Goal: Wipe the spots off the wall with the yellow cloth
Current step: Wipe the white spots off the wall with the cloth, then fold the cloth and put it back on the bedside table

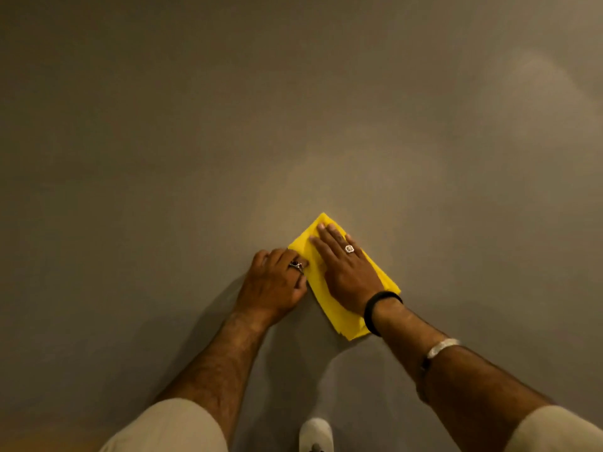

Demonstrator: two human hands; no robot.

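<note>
I stand indoors close to a plain grey-beige painted wall that fills nearly the whole frame under dim warm light; what kind of room it is I cannot tell.

The grey-brown wall carries a folded yellow cloth pressed flat against it (right hand spread on top, left hand beside).

Bright yellow cloth on a plain grey-brown wall — black wristband, beige sleeves.
</note>
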